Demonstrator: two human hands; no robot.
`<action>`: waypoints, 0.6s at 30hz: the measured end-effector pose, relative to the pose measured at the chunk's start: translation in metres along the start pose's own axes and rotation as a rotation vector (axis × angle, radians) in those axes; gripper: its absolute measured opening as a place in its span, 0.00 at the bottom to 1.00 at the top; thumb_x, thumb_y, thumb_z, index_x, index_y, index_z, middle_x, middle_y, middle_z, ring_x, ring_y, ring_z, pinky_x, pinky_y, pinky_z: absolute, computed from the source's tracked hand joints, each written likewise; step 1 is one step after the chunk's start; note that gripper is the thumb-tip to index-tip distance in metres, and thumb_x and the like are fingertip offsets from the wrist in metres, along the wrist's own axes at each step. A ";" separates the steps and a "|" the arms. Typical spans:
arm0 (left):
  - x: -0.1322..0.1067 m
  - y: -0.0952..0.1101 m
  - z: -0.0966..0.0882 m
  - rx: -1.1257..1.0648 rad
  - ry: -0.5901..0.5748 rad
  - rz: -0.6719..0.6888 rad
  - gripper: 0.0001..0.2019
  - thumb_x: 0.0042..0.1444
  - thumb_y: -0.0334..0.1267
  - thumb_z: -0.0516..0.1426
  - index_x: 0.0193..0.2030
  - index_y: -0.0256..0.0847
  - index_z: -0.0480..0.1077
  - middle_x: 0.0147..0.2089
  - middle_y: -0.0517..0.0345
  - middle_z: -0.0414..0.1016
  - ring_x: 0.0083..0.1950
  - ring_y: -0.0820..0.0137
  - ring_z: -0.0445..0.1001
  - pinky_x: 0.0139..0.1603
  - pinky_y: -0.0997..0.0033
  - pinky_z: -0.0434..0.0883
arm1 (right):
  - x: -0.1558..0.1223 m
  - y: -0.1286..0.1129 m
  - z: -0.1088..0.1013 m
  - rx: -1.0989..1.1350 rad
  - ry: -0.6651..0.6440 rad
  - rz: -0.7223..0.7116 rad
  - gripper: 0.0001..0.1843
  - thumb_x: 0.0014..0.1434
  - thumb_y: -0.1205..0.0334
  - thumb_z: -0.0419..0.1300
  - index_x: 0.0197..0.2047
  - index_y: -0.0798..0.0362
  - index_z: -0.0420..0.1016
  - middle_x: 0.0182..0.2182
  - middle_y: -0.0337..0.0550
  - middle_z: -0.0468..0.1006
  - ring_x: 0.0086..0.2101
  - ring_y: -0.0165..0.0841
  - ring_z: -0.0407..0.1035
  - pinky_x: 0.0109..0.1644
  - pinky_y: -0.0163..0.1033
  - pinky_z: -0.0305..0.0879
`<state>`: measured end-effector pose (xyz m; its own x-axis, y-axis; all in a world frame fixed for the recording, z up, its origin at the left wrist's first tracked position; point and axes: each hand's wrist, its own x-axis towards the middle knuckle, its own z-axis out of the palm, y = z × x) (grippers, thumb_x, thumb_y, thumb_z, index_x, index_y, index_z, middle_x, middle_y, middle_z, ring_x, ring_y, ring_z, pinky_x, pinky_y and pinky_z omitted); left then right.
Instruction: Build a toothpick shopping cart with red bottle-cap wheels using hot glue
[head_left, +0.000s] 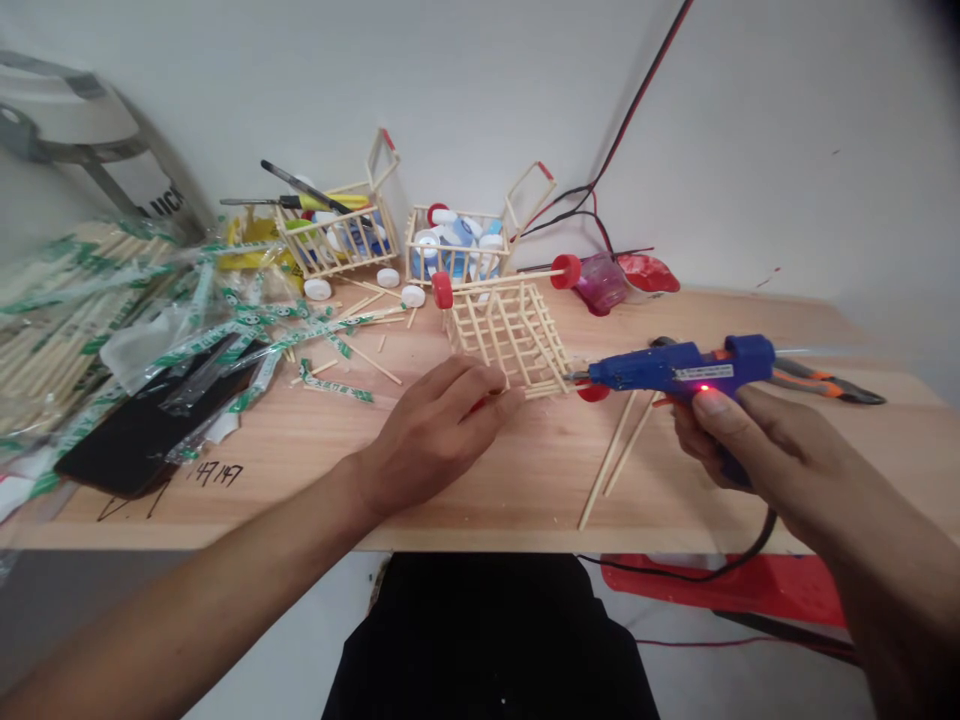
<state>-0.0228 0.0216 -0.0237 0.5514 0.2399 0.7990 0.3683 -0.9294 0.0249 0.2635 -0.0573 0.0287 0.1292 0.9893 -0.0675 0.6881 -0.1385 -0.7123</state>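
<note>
My right hand is wrapped round the handle of a blue hot glue gun with a red light lit on its side. Its metal nozzle points left, at the near right corner of a small cart frame built of wooden sticks. The frame lies tipped on the table, with red bottle-cap wheels on a stick axle along its far side. My left hand pinches the frame's near left corner, partly hiding another red cap. A further red cap shows under the nozzle.
Two finished stick carts full of bottle caps stand against the wall. Wrapped chopsticks and a black phone cover the left side. Loose sticks and pliers lie near the glue gun, whose cord hangs over the front edge.
</note>
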 end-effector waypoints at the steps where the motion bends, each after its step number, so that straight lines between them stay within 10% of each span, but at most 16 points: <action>1: 0.000 0.000 0.000 0.001 -0.003 0.001 0.09 0.57 0.23 0.58 0.46 0.31 0.71 0.40 0.48 0.73 0.43 0.67 0.68 0.44 0.64 0.75 | 0.000 -0.002 0.000 -0.009 0.006 0.008 0.29 0.63 0.33 0.49 0.25 0.50 0.60 0.21 0.37 0.62 0.22 0.29 0.56 0.26 0.37 0.51; 18: 0.001 0.001 0.001 0.054 0.017 0.017 0.07 0.61 0.26 0.56 0.45 0.34 0.71 0.39 0.50 0.75 0.44 0.66 0.70 0.44 0.62 0.74 | 0.000 -0.004 0.001 -0.002 0.005 -0.002 0.28 0.63 0.34 0.49 0.26 0.50 0.61 0.22 0.36 0.61 0.22 0.29 0.55 0.25 0.37 0.51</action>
<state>-0.0213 0.0213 -0.0231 0.5453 0.2190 0.8091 0.3990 -0.9167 -0.0208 0.2600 -0.0568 0.0310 0.1312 0.9893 -0.0631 0.6898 -0.1368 -0.7109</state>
